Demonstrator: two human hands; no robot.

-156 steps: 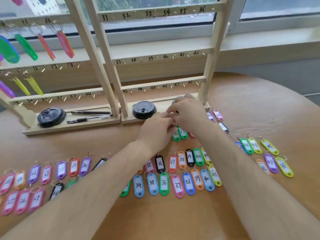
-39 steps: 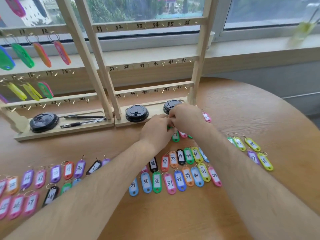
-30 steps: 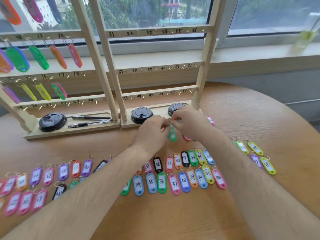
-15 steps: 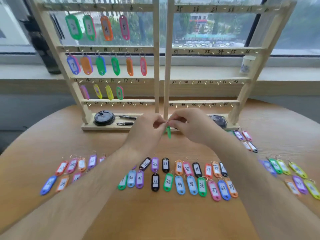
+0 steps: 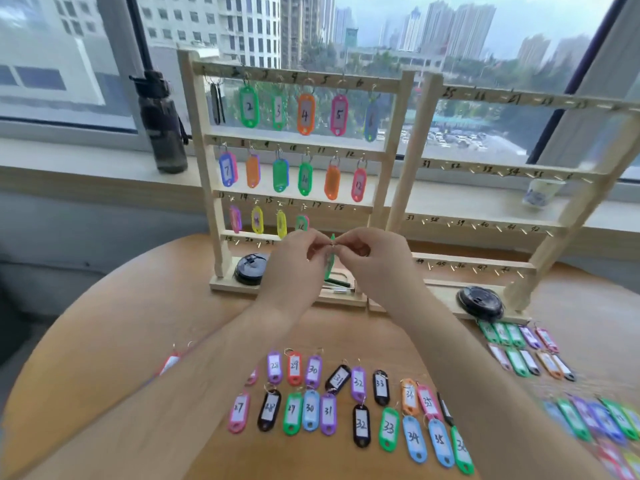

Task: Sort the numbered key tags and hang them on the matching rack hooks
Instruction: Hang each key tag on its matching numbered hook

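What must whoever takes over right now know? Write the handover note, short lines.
Hands: left hand and right hand both pinch the ring of one green tag, held edge-on in front of the left rack; its number is unreadable.
Done: left rack carries tags on rows 1-6 and 7-12 and on hooks 13-16.
Left: hooks 17 and 18 are bare, as is what shows of the row below; the right rack holds none.
Loose tags lie in rows on the table, more toward its right side.
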